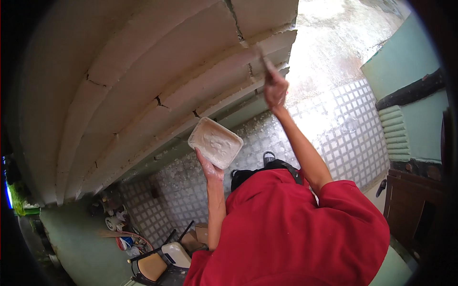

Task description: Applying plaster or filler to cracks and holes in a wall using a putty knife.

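Head | your left hand (209, 168) holds a whitish rounded-rectangular tray (232, 155) containing white paste (217, 142) | your right hand (275, 91), farther, grips a blurred slim tool (262, 56)

Shirt (291, 229) plain red. Tray (193, 138) off-white, paste (217, 142) white. Floor tiles (343, 112) show a grey-and-white grid. Wall (412, 45) pale green, cabinet (404, 205) dark brown. Chair seat (151, 267) tan.
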{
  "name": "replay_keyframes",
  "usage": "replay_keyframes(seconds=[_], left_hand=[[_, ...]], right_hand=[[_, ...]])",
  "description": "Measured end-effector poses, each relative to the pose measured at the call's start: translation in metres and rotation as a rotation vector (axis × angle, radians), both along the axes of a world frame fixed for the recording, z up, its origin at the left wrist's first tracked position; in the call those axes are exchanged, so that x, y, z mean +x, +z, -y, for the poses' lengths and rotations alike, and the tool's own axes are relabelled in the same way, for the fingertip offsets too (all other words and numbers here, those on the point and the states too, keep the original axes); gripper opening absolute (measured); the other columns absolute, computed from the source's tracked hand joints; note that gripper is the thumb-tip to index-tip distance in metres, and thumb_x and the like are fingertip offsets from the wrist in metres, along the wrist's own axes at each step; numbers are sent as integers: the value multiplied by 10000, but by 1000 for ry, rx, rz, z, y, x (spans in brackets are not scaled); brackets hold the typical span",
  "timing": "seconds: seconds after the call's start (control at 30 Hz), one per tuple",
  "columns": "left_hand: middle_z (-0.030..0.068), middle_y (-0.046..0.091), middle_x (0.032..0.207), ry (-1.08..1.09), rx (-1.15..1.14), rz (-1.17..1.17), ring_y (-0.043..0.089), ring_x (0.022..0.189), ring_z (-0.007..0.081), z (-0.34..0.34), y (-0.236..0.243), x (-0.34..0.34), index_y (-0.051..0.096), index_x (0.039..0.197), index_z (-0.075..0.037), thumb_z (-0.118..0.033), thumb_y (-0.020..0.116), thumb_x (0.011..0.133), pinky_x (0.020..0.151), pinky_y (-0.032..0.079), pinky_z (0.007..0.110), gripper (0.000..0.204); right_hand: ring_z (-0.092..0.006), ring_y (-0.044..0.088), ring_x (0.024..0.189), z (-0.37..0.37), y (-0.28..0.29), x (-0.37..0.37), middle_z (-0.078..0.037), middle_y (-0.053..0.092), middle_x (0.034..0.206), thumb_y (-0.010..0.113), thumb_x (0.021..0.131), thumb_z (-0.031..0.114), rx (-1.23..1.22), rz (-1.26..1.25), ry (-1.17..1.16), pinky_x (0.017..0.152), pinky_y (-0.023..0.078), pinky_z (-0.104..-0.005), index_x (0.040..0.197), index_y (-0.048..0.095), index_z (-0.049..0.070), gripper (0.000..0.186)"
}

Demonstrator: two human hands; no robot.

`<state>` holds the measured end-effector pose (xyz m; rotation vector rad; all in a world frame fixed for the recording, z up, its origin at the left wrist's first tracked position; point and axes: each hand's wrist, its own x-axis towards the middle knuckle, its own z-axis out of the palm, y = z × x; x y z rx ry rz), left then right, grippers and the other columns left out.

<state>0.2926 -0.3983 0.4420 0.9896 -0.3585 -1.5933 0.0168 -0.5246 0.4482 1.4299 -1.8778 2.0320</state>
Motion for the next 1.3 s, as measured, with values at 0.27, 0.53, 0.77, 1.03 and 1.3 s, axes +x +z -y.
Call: replay_keyframes(seconds=[0.27,0.53,0.77,1.03,1.3], left_hand=[[59,363,1473,-20,-3,19,399,1317,277,-1,0,-4,288,1472,-152,-594,423,939,1090,365,454,705],[68,356,1476,-48,10,4,398,1318,279,3,-5,1,284,1474,-148,-598,419,939,1086,371,455,712],[65,357,1475,-60,-7,-4,394,1321,274,2,0,-4,280,1475,-144,-604,416,937,1089,365,444,720],[64,363,1471,-43,-28,41,397,1319,275,-2,-2,-2,280,1475,-147,-600,411,940,1085,371,449,713],[68,361,1473,-26,9,35,408,1311,284,-2,0,1,277,1477,-150,-598,418,938,1078,381,461,715]], right_hand=[[-61,427,539,40,-4,-48,-283,467,689,586,885,41,0,9,-211,472,382,-316,1245,643,192,395],[-279,705,763,8,-7,54,-178,674,1015,556,838,-32,41,-89,86,705,540,-358,1251,620,138,451],[-217,669,695,2,-25,-40,-137,664,830,588,864,0,62,1072,246,660,599,-341,937,615,-80,111],[-270,661,772,33,1,-83,-168,623,937,560,842,-78,-82,1235,321,688,629,-414,940,570,-115,106],[-269,671,750,23,38,-69,-174,639,892,585,831,-84,-82,1178,412,692,630,-388,951,571,-134,131]])
